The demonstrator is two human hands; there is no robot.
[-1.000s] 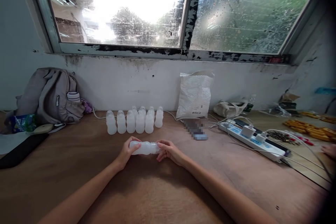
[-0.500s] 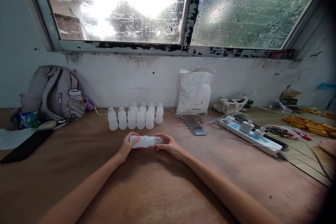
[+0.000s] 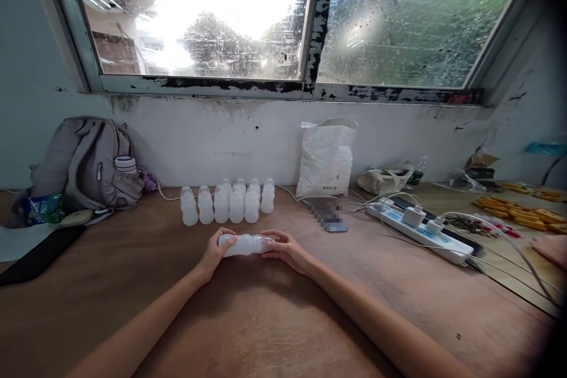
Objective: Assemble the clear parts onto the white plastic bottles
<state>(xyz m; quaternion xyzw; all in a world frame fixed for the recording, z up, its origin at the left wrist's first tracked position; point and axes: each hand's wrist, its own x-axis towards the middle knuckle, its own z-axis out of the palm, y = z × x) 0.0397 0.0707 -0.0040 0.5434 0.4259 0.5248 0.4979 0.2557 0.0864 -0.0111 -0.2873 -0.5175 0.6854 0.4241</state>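
A frosted white bottle (image 3: 243, 244) with a clear cap lies sideways between my two hands, above the wooden table. My left hand (image 3: 215, 254) is wrapped round its base end, thumb along the near side. At the other end, the fingers of my right hand (image 3: 287, 250) close on the clear cap (image 3: 262, 242), hiding part of it. Just beyond my hands stand several matching bottles (image 3: 222, 205) upright in a cluster, with clear caps on top.
A grey backpack (image 3: 84, 165) leans on the wall at left, near a black flat case (image 3: 42, 254). A white pouch (image 3: 326, 159) stands behind a phone (image 3: 334, 225). At right are a power strip (image 3: 425, 230) with cables, yellow parts (image 3: 516, 211) and another person's hand (image 3: 549, 248).
The fingers of my right hand have shifted and lie further over the clear cap. My left hand keeps its hold on the bottle. The view has tilted slightly.
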